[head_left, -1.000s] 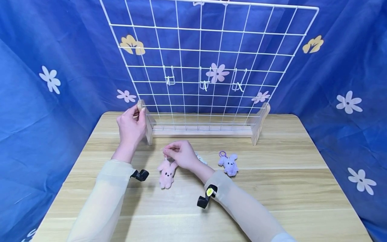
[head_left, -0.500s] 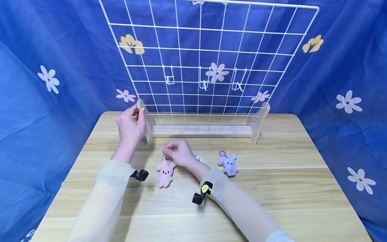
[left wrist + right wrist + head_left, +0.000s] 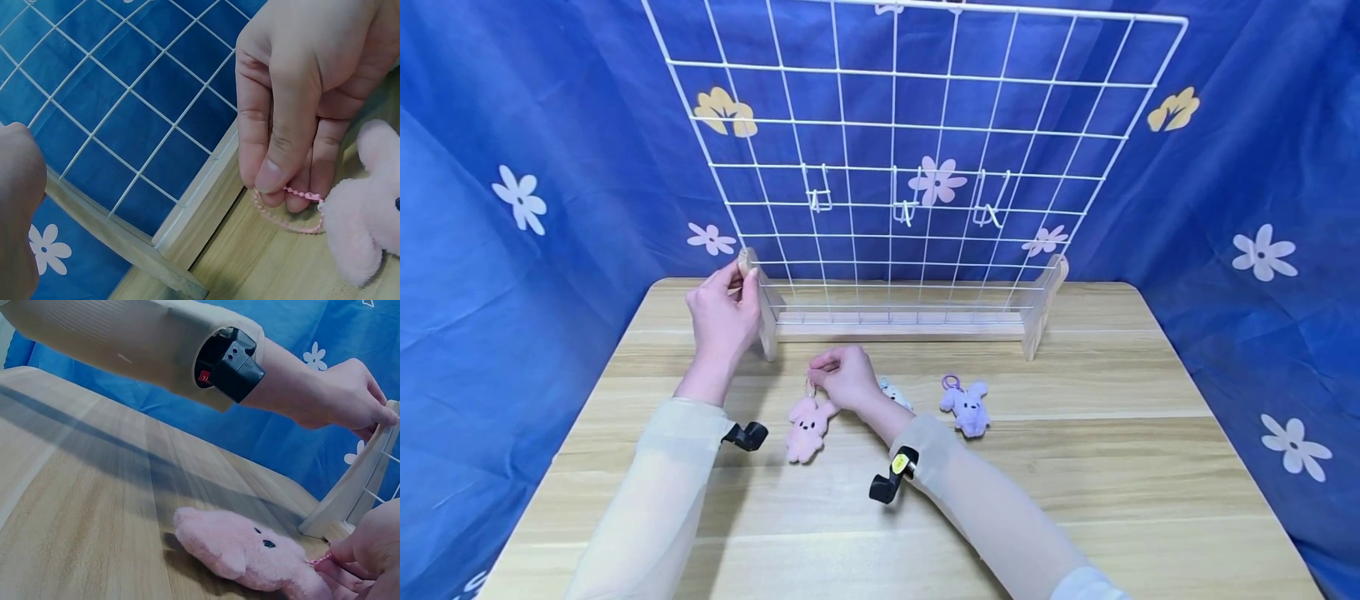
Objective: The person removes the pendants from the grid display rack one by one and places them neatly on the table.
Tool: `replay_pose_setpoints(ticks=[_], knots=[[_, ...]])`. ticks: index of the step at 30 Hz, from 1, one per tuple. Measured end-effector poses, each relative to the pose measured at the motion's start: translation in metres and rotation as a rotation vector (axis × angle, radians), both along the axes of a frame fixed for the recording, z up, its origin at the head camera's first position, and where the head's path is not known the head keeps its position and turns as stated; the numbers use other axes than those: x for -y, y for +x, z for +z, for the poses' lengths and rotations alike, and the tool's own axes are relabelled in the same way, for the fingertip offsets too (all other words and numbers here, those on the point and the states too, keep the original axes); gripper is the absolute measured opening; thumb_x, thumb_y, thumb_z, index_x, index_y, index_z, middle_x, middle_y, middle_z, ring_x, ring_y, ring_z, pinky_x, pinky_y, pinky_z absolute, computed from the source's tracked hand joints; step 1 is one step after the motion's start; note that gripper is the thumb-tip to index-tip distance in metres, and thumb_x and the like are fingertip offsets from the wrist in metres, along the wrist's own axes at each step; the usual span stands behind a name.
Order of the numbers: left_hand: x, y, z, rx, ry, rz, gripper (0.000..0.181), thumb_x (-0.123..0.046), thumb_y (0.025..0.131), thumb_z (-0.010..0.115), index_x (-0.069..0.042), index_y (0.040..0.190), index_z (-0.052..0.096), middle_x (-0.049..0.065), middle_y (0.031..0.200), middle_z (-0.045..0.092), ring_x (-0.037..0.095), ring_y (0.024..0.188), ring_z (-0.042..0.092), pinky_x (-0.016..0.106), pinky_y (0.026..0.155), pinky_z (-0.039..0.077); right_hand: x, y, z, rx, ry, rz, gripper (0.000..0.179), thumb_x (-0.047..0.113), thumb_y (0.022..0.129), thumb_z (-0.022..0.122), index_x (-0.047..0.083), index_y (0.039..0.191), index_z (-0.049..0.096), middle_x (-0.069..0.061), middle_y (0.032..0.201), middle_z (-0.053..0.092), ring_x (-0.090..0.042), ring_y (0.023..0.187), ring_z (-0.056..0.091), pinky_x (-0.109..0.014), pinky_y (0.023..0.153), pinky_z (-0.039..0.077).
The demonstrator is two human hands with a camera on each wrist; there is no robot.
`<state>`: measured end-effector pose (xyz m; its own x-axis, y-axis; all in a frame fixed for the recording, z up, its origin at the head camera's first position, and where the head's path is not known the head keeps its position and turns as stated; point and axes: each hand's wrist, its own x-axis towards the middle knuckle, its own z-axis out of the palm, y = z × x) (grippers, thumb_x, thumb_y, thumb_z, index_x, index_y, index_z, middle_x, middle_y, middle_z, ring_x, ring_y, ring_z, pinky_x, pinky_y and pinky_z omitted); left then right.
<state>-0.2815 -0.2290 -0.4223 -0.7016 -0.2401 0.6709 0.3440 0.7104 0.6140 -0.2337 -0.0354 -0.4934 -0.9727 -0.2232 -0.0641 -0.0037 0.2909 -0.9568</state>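
My left hand (image 3: 724, 312) pinches the top of the left wooden post (image 3: 764, 312) of a stand that holds up a white wire grid (image 3: 925, 129). In front of the stand, my right hand (image 3: 848, 379) pinches the pink bead chain (image 3: 275, 219) of a pink plush bunny (image 3: 807, 429). In the left wrist view the chain forms a loop below my thumb and fingertips. The bunny hangs from it, low over the table; whether it touches the wood I cannot tell. Partly behind my right wrist lies a white plush charm (image 3: 895, 395).
To the right, a purple plush charm (image 3: 970, 410) with a purple ring lies on the wooden table (image 3: 1112, 467). Three white hooks hang in a row on the grid, among them the middle hook (image 3: 906, 208). Blue cloth (image 3: 587, 167) surrounds the table's back and sides.
The pink bunny has shifted slightly left and tilted. My right forearm has drifted a little left, uncovering more of the white charm. My left hand keeps its place on the post.
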Motion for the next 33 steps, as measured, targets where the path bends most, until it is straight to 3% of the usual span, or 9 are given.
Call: replay_pose_setpoints(ticks=[7, 14, 27, 33], knots=[[-0.001, 0.001, -0.001, 0.0, -0.004, -0.001, 0.024, -0.014, 0.101, 0.071, 0.0, 0.119, 0.078, 0.018, 0.104, 0.079, 0.031, 0.091, 0.078, 0.019, 0.084, 0.059, 0.0, 0.0, -0.001, -0.008, 0.043, 0.001, 0.006, 0.005, 0.091, 0.083, 0.006, 0.096, 0.079, 0.005, 0.083, 0.073, -0.009, 0.075, 0.066, -0.021, 0.072, 0.058], [-0.002, 0.001, 0.0, -0.007, 0.001, -0.014, 0.025, -0.015, 0.101, 0.071, 0.001, 0.118, 0.078, 0.018, 0.104, 0.079, 0.031, 0.091, 0.078, 0.002, 0.078, 0.049, -0.002, 0.0, 0.001, -0.034, 0.068, -0.018, 0.007, 0.005, 0.09, 0.084, 0.007, 0.095, 0.079, 0.005, 0.083, 0.074, -0.008, 0.074, 0.067, -0.02, 0.072, 0.058], [-0.001, 0.0, 0.0, 0.0, 0.01, -0.006, 0.026, -0.015, 0.101, 0.071, 0.001, 0.12, 0.078, 0.019, 0.105, 0.078, 0.03, 0.09, 0.077, 0.0, 0.076, 0.047, -0.013, -0.001, 0.013, -0.061, -0.009, 0.009, 0.006, 0.004, 0.092, 0.081, 0.004, 0.097, 0.079, 0.002, 0.084, 0.074, -0.01, 0.075, 0.068, -0.021, 0.072, 0.06], [-0.001, 0.0, 0.0, 0.0, 0.025, -0.017, 0.026, -0.014, 0.101, 0.071, 0.002, 0.12, 0.077, 0.02, 0.105, 0.078, 0.031, 0.092, 0.077, -0.001, 0.076, 0.048, -0.02, 0.001, 0.026, -0.017, -0.062, -0.001, 0.011, 0.005, 0.092, 0.082, 0.004, 0.102, 0.079, 0.003, 0.088, 0.074, -0.013, 0.079, 0.068, -0.024, 0.072, 0.061]])
